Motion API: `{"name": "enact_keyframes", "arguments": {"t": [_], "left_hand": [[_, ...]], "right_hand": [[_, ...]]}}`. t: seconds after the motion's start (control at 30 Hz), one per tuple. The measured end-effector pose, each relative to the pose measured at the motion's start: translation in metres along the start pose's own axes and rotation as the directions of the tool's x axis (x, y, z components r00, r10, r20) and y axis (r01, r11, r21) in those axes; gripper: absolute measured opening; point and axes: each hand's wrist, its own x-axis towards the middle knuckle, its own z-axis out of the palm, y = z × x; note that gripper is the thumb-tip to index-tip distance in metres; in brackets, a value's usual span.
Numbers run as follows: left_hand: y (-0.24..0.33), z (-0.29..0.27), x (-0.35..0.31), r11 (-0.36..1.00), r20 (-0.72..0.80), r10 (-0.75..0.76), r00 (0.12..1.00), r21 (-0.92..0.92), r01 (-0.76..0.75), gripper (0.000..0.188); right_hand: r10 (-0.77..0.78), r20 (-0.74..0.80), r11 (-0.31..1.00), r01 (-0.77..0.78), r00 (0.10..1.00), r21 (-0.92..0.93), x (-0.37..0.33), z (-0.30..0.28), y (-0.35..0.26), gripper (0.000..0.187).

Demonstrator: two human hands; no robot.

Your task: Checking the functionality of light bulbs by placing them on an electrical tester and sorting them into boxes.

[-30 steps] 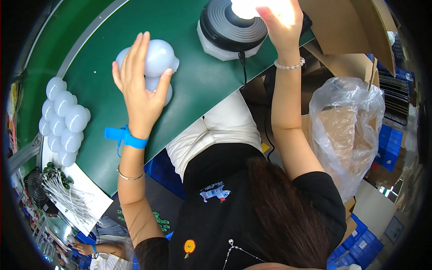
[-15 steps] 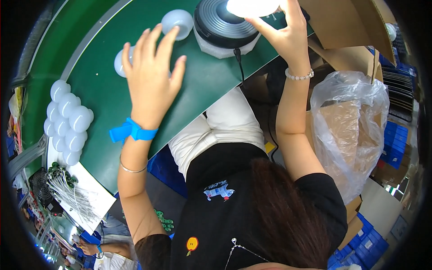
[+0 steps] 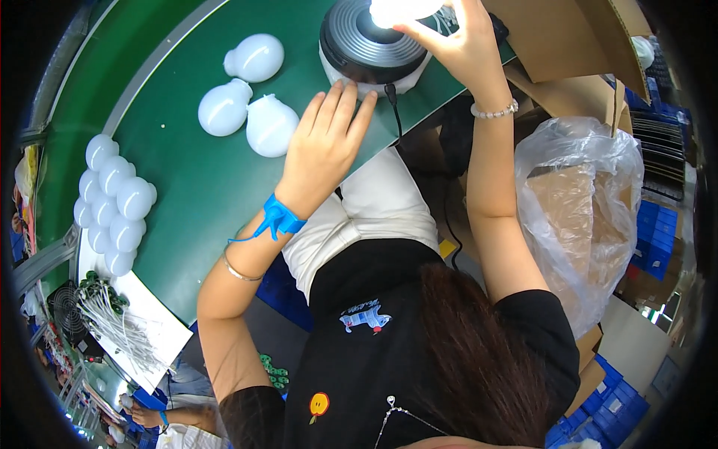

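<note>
My right hand (image 3: 465,52) grips a glowing light bulb (image 3: 402,9) at the top edge, over a round black-and-silver ribbed device (image 3: 368,46). That device rests on a white foam base (image 3: 336,75). My left hand (image 3: 323,146) lies low over the table with its fingers stretched out, holding nothing, fingertips at the near side of the base. Just left of it are three unlit white bulbs: a near one (image 3: 271,127), a left one (image 3: 223,109) and a far one (image 3: 258,58). A blue strap (image 3: 278,217) circles my left wrist.
More white bulbs (image 3: 116,198) are clustered at the green table's (image 3: 187,224) left side, above a sheet with white wires (image 3: 123,329). A black cable (image 3: 396,116) hangs off the near edge. At right stand a cardboard box (image 3: 576,45) and a plastic-lined carton (image 3: 583,217). Lower left, another person's arm (image 3: 187,417) shows.
My left hand has moved right and nearer, away from the loose bulbs to the foam base, and three bulbs now show together. My right hand has shifted slightly left with the lit bulb.
</note>
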Motion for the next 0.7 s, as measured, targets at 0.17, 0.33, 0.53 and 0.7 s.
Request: {"name": "enact_keyframes", "arguments": {"t": [0.17, 0.33, 0.53, 0.7], "left_hand": [[-0.005, 0.002, -0.002, 1.0, -0.01, -0.002, 1.0, -0.029, 0.001, 0.059], [-0.007, 0.002, 0.001, 0.985, -0.044, -0.012, 0.999, -0.175, 0.004, 0.059], [-0.009, 0.001, -0.002, 0.976, -0.028, -0.033, 0.999, -0.218, 0.026, 0.057], [-0.007, 0.0, 0.001, 0.964, -0.026, -0.031, 0.999, -0.263, 0.023, 0.06]], "right_hand": [[-0.18, -0.115, 0.954, 0.202, 0.977, 0.222, -0.002, 0.007, 0.028, 0.043], [-0.156, -0.002, 0.98, 0.154, 0.988, -0.127, -0.001, -0.011, -0.02, 0.031], [0.013, 0.017, 0.994, -0.014, 1.0, 0.104, 0.006, 0.002, -0.021, 0.058], [-0.645, -0.161, 0.752, 0.585, 0.747, -0.303, 0.007, 0.037, 0.055, 0.049]]}}
